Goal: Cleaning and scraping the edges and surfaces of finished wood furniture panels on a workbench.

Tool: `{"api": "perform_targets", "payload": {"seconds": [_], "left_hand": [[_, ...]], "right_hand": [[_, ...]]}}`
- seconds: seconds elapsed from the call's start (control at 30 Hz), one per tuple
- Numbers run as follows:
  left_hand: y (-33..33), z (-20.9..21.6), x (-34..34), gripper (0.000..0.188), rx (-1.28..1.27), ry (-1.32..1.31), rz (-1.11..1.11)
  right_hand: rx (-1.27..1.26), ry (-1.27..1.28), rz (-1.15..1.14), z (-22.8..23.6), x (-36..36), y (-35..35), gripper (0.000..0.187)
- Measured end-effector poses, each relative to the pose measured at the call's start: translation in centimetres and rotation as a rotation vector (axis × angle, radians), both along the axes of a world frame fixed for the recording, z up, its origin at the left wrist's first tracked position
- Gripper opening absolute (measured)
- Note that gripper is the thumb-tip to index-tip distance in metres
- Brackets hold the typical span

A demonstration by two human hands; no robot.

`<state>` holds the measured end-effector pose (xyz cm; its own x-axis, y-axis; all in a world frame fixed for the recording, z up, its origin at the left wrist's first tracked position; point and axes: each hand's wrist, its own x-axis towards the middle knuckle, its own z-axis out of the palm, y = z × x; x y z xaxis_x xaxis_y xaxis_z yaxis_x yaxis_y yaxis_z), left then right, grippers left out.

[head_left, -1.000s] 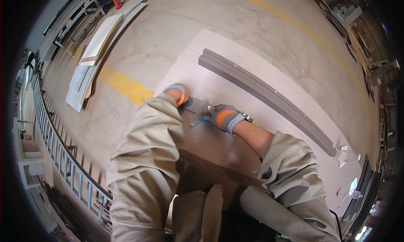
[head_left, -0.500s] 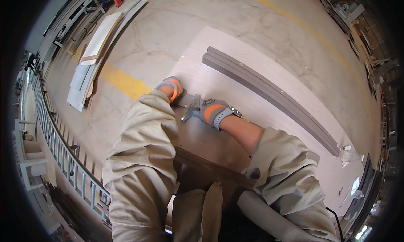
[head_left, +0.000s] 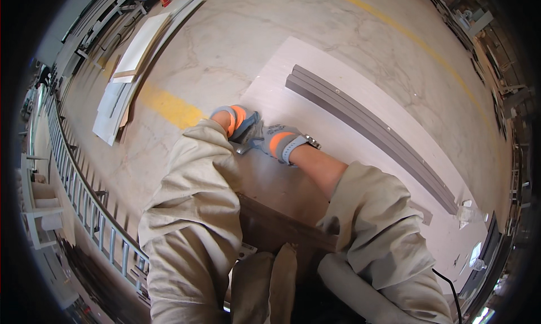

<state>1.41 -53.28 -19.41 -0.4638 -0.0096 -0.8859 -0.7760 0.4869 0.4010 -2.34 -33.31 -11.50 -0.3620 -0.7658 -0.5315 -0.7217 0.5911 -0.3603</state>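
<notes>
My left hand [head_left: 243,122], in a grey glove with an orange band, is at the left end of the pale board worktop [head_left: 267,87]. Its fingers are curled together right beside the right hand; what they grip is hidden. My right hand [head_left: 278,142], gloved alike, is closed around a metal hand tool [head_left: 243,150]. A bit of the tool's shiny metal sticks out below the fingers, and its exact kind is hidden. Beyond the hands, long grey grooved profiles [head_left: 366,129] lie across the worktop.
A crumpled clear plastic bag [head_left: 469,214] sits near the profiles' right end. A brown edge [head_left: 276,219] runs along the near side, close to my body. Pale sheets [head_left: 138,50] are stacked at the far left, above a metal roller rack [head_left: 96,211]. Yellow lines mark the floor.
My left hand has moved right, up against the right hand, and now covers the grey piece that showed between them. Less of the metal tool is visible. The view has shifted slightly.
</notes>
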Motion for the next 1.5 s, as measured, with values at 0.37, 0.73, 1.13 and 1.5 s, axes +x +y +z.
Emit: {"api": "perform_targets", "payload": {"seconds": [0.37,0.73,1.13,1.5], "left_hand": [[7.8,11.7,-0.5,0.046,-0.247,0.050,-0.063],[6.5,4.1,-1.9,0.028,-0.582,0.107,-0.658],[4.3,-0.7,-3.6,0.034,-0.507,0.018,-0.840],[-1.2,-7.8,-3.2,0.036,-0.378,-0.115,-0.778]], "right_hand": [[0.284,0.147,0.058,3.7,-6.2,18.1,0.057],[0.324,0.072,-0.068,1.4,-3.7,22.8,0.064],[0.261,0.055,-0.051,2.3,-2.0,16.1,0.055],[0.475,0.071,-0.045,4.4,-3.2,27.0,0.066]]}}
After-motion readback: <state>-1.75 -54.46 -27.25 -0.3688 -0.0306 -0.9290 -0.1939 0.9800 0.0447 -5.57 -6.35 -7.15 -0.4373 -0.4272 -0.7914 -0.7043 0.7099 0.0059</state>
